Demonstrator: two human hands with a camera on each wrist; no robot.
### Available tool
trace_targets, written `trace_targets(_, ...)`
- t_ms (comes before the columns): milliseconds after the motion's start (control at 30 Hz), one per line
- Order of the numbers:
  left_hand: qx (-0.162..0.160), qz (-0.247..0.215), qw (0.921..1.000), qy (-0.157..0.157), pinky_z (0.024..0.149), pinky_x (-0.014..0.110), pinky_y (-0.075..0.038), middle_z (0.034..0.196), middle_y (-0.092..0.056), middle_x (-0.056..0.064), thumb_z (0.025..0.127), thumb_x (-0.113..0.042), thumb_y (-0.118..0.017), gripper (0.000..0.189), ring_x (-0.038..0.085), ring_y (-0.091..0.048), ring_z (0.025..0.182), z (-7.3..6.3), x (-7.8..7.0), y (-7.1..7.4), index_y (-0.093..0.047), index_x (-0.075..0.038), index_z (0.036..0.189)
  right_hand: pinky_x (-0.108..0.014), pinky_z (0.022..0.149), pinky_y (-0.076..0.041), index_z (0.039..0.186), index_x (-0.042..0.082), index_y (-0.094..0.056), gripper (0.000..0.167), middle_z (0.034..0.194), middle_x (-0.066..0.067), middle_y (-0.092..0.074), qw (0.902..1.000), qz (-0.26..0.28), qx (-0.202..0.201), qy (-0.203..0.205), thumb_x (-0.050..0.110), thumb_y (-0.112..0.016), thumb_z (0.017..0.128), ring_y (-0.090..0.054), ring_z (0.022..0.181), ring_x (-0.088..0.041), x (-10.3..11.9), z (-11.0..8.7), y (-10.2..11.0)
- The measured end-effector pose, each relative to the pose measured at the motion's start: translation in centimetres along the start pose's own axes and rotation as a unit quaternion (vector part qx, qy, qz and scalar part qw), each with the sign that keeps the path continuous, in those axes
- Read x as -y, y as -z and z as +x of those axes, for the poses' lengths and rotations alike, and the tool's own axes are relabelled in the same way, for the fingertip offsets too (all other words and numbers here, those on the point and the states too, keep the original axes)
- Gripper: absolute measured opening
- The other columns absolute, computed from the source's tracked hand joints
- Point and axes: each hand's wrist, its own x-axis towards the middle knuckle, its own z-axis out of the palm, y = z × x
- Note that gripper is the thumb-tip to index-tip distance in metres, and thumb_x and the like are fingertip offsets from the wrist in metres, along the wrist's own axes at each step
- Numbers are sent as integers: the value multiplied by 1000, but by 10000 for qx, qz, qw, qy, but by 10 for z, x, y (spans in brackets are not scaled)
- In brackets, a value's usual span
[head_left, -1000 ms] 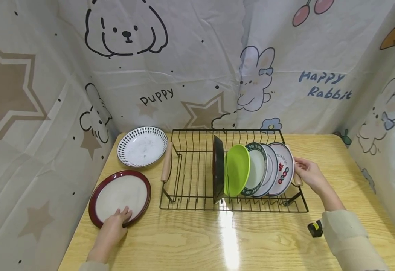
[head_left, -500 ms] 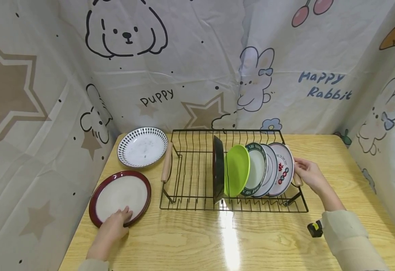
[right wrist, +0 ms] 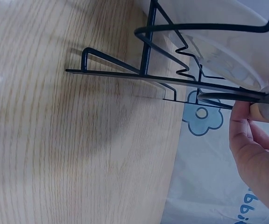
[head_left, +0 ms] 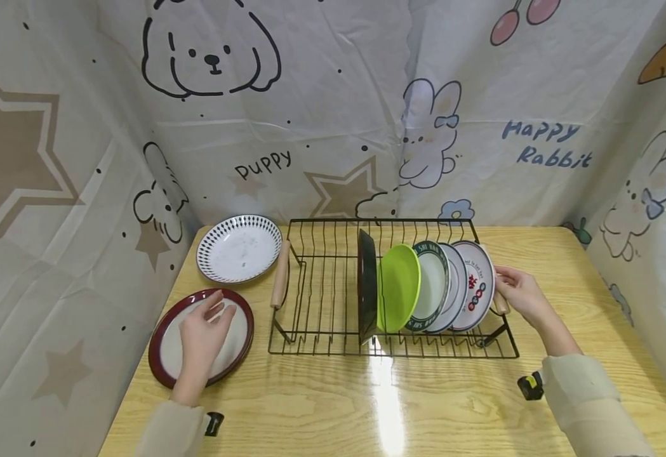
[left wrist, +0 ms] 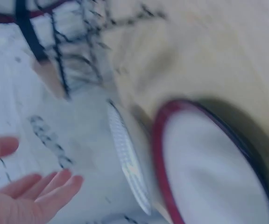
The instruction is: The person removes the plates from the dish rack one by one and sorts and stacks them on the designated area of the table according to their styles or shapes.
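My left hand (head_left: 204,330) hovers over the red-rimmed plate (head_left: 173,346) in the head view, thumb and fingers apart with nothing between them. That plate lies on the table at the left, cream inside; the left wrist view shows it (left wrist: 204,168) blurred. On the right, my right hand (head_left: 521,295) grips the dish rack's wooden handle (right wrist: 265,112), thumb and fingers around it. The black wire dish rack (head_left: 324,336) holds plates upright: a dark one (head_left: 368,285), a lime green one (head_left: 399,289), a green-rimmed one (head_left: 431,285) and several white ones beside it (head_left: 475,285).
Behind the red-rimmed plate lies a white dish with a black diamond-patterned rim (head_left: 240,247). The rack's left wooden handle (head_left: 280,273) stands close to both. A printed cloth (head_left: 333,127) hangs behind and beside the wooden table (head_left: 310,406).
My left hand has lifted off the near edge of the red-rimmed plate and moved up and right over it, its fingers loosened. The right hand has stayed on the rack handle.
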Motion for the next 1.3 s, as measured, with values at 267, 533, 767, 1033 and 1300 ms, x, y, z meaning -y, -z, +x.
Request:
trace_targets(267,-188,-1575,9868,-327,76,7,-44,116,-60,19,83,-1,-63,37,30,-59,103,-2,-53,-27,-57,6,118,-12,68,-46,131,-18,-33,50,112,-32,-52,10000,-36,-59,25,20,-40,97,-50,76,10,0,0,-2)
trace_targets(533,479,-2164,9738,-500,82,19,-48,118,-59,19,84,-4,-64,37,28,-58,105,-7,-83,-52,-57,6,119,-13,69,-46,132,-17,-32,51,112,-31,-52,10000,-14,-7,-8,20,-39,98,-50,76,10,-1,0,-1)
trace_targets(767,984,-2526,9588,-849,85,31,-49,137,-41,19,82,-3,-65,41,35,-55,108,-15,-110,-80,-54,10,119,-10,68,-45,131,-17,-33,52,112,-30,-53,10000,-32,-30,-13,21,-40,98,-50,77,11,-1,0,-1)
trace_targets(1033,1631,-2470,9516,-831,85,33,-49,121,-56,20,80,-14,-70,48,32,-56,108,-26,-126,-112,-55,5,121,-11,68,-45,132,-17,-32,53,114,-32,-51,10000,-26,-1,-33,22,-39,98,-50,77,11,-1,0,-1)
trace_targets(1300,2110,-2355,9453,-801,78,29,-52,114,-60,17,79,-16,-71,47,29,-59,104,-38,-133,-126,-57,2,120,-11,68,-46,132,-17,-32,52,112,-31,-52,10000,25,-8,16,22,-39,98,-50,77,10,-1,1,0)
